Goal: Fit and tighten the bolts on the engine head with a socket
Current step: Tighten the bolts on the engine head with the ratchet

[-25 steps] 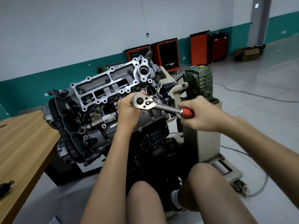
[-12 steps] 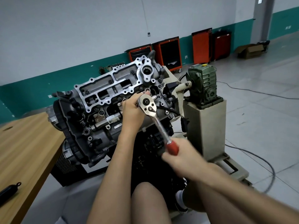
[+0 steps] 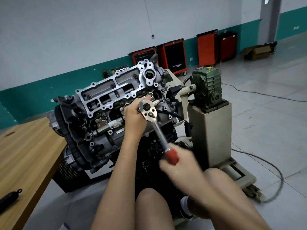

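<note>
left hand (image 3: pixel 134 117) wraps the ratchet (image 3: pixel 148 110) head to steady it on the engine head (image 3: pixel 106 90), right hand (image 3: pixel 181 165) clenches the red handle end, likely for leverage.

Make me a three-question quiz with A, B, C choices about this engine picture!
1. Where does the green gearbox sit? A on the floor. B on the beige stand. C on a shelf.
2. What colour is the ratchet grip? A blue. B yellow. C red.
3. What is the right hand doing? A gripping the ratchet handle. B lying flat. C pointing.
Answers: 1 B, it tops the stand beside the engine. 2 C, red shows just above the hand. 3 A, the hand wraps round the handle.
</note>
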